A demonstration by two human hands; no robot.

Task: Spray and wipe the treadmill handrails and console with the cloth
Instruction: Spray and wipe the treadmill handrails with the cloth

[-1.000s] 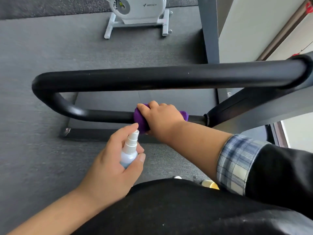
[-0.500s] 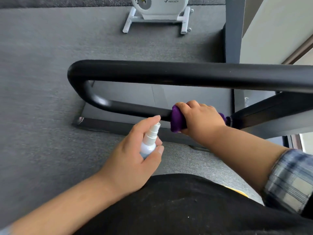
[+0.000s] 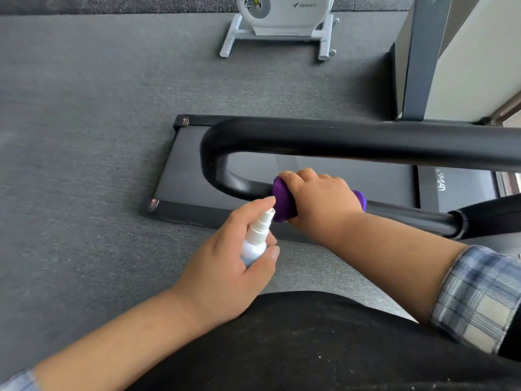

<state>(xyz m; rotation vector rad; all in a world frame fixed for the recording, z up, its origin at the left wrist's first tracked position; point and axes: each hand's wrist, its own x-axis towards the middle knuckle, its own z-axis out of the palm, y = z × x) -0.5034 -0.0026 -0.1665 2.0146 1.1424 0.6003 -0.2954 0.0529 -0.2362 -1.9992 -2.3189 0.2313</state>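
A black U-shaped treadmill handrail [image 3: 338, 139] crosses the view, its bend at the left. My right hand [image 3: 318, 196] grips a purple cloth [image 3: 283, 203] wrapped round the lower bar of the rail, close to the bend. My left hand [image 3: 225, 263] holds a small white spray bottle [image 3: 255, 239] just in front of the cloth, index finger on top of the nozzle, which points toward the rail. The console is out of view.
The treadmill belt and deck [image 3: 191, 176] lie below the rail on grey carpet [image 3: 84, 136]. A white exercise machine [image 3: 282, 21] stands at the far end. A grey post and wall [image 3: 417, 57] are at the right.
The view has shifted, so the rail's bend now sits nearer the centre. My right hand with the cloth has slid closer to the bend. The left hand keeps the bottle beside it.
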